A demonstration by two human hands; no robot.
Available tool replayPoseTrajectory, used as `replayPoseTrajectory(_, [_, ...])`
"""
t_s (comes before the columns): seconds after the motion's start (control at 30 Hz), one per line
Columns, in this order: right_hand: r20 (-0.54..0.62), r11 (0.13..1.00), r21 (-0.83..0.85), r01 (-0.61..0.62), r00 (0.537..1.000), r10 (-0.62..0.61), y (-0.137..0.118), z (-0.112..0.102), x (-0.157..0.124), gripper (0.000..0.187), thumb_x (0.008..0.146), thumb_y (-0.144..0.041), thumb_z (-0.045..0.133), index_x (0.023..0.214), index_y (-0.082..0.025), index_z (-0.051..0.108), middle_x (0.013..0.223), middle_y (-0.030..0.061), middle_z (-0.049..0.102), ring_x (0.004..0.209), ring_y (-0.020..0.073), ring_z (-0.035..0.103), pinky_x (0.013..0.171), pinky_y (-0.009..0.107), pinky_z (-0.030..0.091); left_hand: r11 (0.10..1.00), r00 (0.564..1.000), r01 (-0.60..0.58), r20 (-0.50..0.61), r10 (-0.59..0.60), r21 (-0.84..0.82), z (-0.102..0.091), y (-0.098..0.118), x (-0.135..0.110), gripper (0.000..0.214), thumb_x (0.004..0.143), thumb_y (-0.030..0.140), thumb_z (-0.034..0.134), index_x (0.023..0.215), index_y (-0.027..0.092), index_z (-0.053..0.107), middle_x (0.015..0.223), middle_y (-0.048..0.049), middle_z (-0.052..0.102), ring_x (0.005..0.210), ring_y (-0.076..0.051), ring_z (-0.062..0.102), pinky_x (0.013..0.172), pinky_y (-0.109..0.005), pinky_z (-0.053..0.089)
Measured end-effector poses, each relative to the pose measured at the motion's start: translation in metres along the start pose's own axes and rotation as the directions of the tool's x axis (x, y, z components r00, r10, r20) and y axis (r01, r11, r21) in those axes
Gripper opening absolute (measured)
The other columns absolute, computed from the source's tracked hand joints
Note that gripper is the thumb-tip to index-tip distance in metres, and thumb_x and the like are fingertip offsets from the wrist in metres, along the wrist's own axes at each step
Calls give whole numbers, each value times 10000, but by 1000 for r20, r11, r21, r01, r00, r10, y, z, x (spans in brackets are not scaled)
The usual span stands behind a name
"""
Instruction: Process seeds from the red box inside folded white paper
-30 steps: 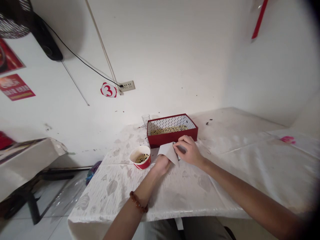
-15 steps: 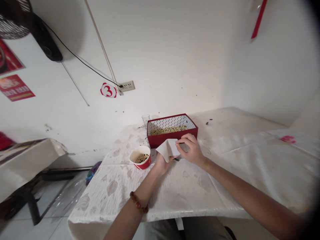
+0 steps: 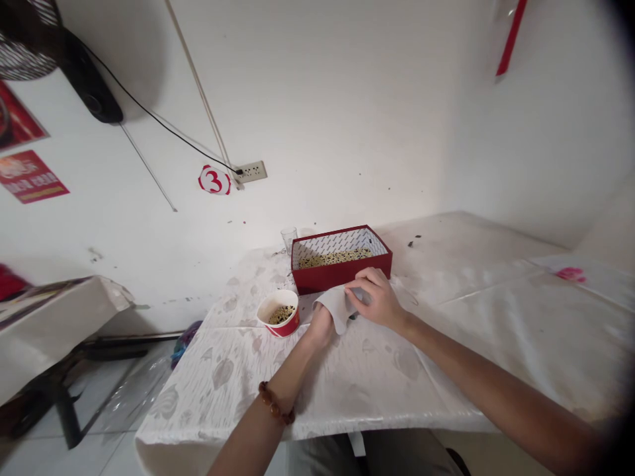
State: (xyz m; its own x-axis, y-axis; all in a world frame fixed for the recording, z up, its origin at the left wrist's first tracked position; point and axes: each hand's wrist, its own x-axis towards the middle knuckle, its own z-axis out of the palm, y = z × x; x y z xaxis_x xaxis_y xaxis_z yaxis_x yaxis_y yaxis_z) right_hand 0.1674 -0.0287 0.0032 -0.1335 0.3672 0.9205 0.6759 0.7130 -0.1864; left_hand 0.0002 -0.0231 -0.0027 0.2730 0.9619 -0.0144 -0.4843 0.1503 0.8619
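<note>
My right hand (image 3: 374,297) pinches the far right edge of a sheet of white paper (image 3: 333,304) between thumb and forefinger, the other fingers loosely curled; my left hand (image 3: 322,325) is at the paper's near left side, its fingers hidden beneath, so I cannot tell how they close; the paper bends over them, its near corner drooping; a small dark thing (image 3: 352,317) peeks out at its right, too little of it showing to name.

The paper is just on the near side of a red box (image 3: 322,281), between my two hands; the box holds a layer of yellow and black bits (image 3: 337,258); left of the paper a red and white tub (image 3: 290,326) stands upright, similar bits (image 3: 282,314) inside; a clear glass (image 3: 288,237) is by the box's far left corner; all these are on a table with a pale, leaf-patterned cloth (image 3: 223,396); a brown bead bracelet (image 3: 276,407) circles my left wrist; on the far wall (image 3: 347,99), to the left, are a socket (image 3: 253,171) and a red 3 sign (image 3: 214,180).
</note>
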Motion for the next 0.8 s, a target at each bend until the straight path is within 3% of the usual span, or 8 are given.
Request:
replayPoseTrajectory(0.2, [1,1000,-10,11,1000,-11,1,0,0,109,947,-178,677,1018,-253,709,937,53,633,892,231,633,811,432,489,995,996,-84,11,83,57,-6,-4,4,339,679,354,879,949,178,776,1065,-130,786,1069,-319,682,1021,-454,507])
replayPoseTrajectory(0.43, [21,1000,-18,-19,1000,19,2,1,-1,125,930,-175,680,1012,-264,709,949,54,648,898,240,639,827,442,494,994,998,-41,-51,46,99,-5,-3,1,299,598,298,930,827,224,752,941,-113,779,1098,-366,664,986,-489,526])
replayPoseTrajectory(0.63, [57,999,-2,-33,998,33,2,0,-1,138,933,-164,666,1025,-260,700,966,58,651,911,241,643,825,440,492,993,995,-76,-56,82,91,-3,-1,0,362,592,209,886,933,227,766,933,-113,780,1064,-363,667,963,-485,520])
replayPoseTrajectory(0.8, [82,1000,-1,-17,996,18,3,0,0,141,938,-163,660,1027,-263,701,951,52,654,899,236,649,812,433,487,995,992,-70,-99,77,72,-5,-2,2,404,596,231,871,988,240,771,891,-106,781,1027,-353,674,928,-486,522])
